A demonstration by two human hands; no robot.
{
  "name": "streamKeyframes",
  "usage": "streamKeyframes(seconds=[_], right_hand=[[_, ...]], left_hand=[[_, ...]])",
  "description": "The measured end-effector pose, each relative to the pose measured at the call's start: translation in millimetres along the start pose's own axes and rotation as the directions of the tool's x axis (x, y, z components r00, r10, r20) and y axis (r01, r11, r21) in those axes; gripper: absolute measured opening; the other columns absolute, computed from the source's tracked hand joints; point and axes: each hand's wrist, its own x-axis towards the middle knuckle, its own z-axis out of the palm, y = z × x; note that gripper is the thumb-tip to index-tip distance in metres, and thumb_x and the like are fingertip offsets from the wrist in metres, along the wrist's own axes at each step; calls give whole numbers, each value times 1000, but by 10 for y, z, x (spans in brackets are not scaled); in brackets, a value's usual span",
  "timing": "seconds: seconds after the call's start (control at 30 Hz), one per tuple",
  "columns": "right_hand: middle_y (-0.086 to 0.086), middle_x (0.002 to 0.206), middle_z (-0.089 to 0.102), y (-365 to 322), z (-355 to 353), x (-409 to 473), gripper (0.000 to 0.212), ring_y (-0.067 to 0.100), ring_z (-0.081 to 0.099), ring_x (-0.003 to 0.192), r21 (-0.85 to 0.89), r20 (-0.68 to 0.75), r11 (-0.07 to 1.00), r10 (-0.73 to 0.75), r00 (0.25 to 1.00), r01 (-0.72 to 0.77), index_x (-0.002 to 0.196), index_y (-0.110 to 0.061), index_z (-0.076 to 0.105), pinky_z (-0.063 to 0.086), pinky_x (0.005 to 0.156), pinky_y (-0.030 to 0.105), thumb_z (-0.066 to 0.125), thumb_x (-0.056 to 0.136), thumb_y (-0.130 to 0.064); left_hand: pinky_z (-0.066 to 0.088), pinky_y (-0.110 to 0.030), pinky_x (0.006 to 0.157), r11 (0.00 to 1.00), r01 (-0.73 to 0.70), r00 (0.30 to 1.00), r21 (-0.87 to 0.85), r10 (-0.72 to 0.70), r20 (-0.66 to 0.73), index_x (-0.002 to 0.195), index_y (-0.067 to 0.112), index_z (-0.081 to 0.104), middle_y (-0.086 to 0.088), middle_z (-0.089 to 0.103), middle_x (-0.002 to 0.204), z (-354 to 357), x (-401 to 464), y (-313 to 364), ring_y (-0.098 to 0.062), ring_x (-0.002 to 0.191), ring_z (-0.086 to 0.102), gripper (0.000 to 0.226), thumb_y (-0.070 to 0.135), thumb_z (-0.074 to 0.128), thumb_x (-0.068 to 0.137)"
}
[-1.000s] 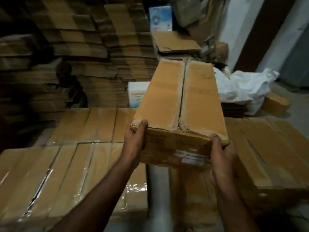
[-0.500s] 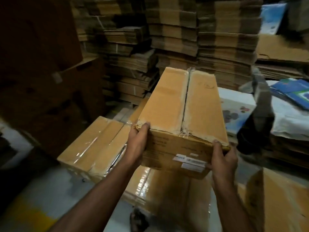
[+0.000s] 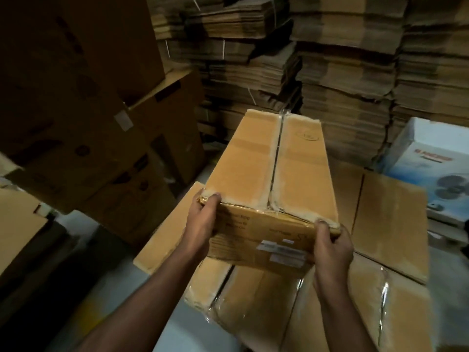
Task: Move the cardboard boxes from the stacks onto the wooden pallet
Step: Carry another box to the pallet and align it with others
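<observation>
Carrying a taped box (image 3: 274, 179) at frame centre, my left hand (image 3: 200, 224) and right hand (image 3: 332, 247) grip its near corners, fingers curled; best kept level above the boxes below (image 3: 380, 224); pallet unseen.

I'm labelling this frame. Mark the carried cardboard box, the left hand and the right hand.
carried cardboard box (image 3: 274, 168): head view, on its taped top face.
left hand (image 3: 201, 224): head view, back of the hand.
right hand (image 3: 331, 246): head view, back of the hand.

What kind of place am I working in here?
Probably a warehouse or packaging storeroom: tall stacks of flattened cardboard fill the back, sealed cartons sit below, and both hands carry a taped cardboard box.
</observation>
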Motion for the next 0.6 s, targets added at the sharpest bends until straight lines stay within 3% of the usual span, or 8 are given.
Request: streamKeyframes(seconds=[0.13,0.27,0.43,0.6], right_hand=[[-5,103,66,-48,720,147,38,19,64,96,-40,29,999,7,1000,-6,126,-18,63,57,88,45,64,90,-32],[-20,91,61,-46,1469,262,34,-2,59,83,-26,23,1000,-15,1000,15,123,-16,65,52,81,31,65,90,-25],[-6,100,68,43,2524,379,33,6,64,87,-43,-5,999,-31,1000,30,123,-16,65,49,67,18,65,91,-26],[-2,104,69,352,3814,733,35,17,67,95,-77,-97,997,-7,995,-1,122,-19,64,59,81,41,64,90,-33]], left_hand=[[46,-60,101,998,52,998,-22,-53,-32,136,27,49,0,55,121,-272,626,103,-23,115,52,43,44,55,98],[46,-61,100,998,55,998,-28,-55,-20,138,29,47,-7,56,129,-568,1328,193,-29,119,53,42,44,52,99],[45,-60,100,999,33,999,-37,-32,28,141,25,45,-6,55,129,-954,2432,269,-26,118,51,43,39,52,100],[52,-47,90,999,-3,988,-53,12,154,138,25,50,4,61,119,-1219,3966,299,-13,104,57,37,33,51,102]])
